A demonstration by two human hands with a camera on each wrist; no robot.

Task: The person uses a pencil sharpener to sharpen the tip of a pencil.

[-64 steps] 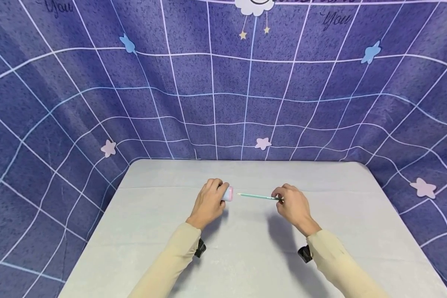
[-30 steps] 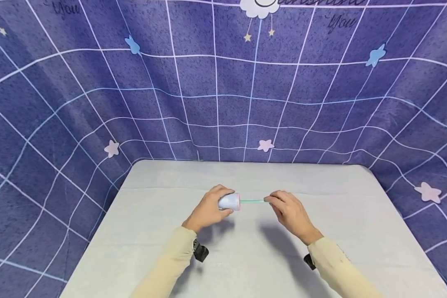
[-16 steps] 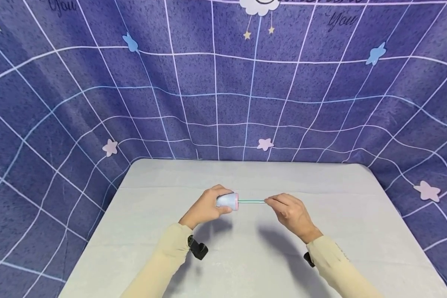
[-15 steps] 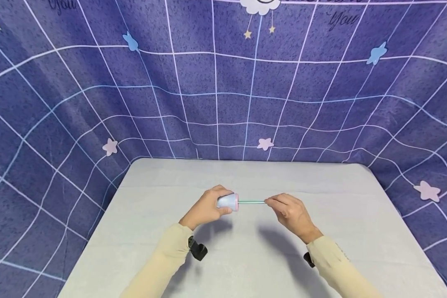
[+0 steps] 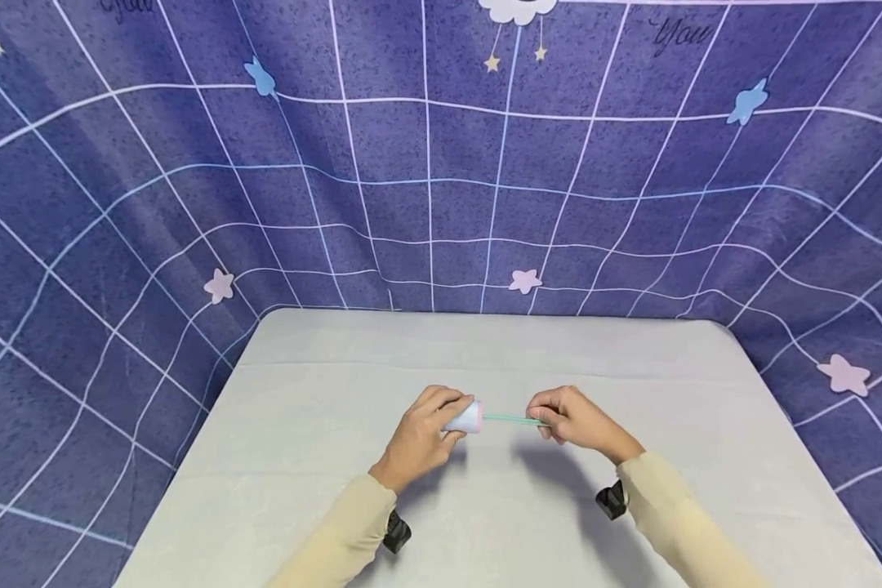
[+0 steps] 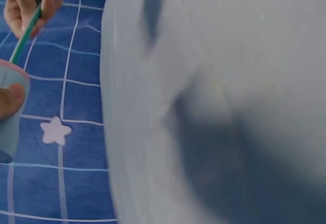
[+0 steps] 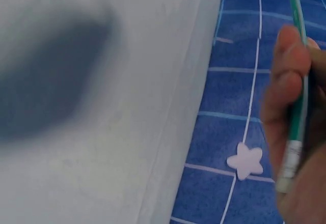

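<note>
My left hand [image 5: 420, 433] grips a light blue pencil sharpener [image 5: 465, 417] held on its side above the table, pink end facing right. A green pencil [image 5: 510, 419] runs from that pink end to my right hand [image 5: 572, 420], which pinches it between thumb and fingers. The pencil's tip is hidden inside the sharpener. In the left wrist view, a thumb lies on the sharpener [image 6: 9, 137] and the pencil [image 6: 23, 43] stands out of its top. The right wrist view shows the pencil's white eraser end [image 7: 285, 180] near the palm.
A pale cloth covers the table [image 5: 323, 367], with both hands' shadows on it. Behind and beside it hangs a blue-purple curtain [image 5: 382, 196] with grid lines and stars. Each wrist carries a small black camera [image 5: 612, 500].
The pencil's tip was apart from the sharpener and has since entered its pink end. Lately both hands have come slightly nearer the body, and the right fingers have shifted their hold on the pencil.
</note>
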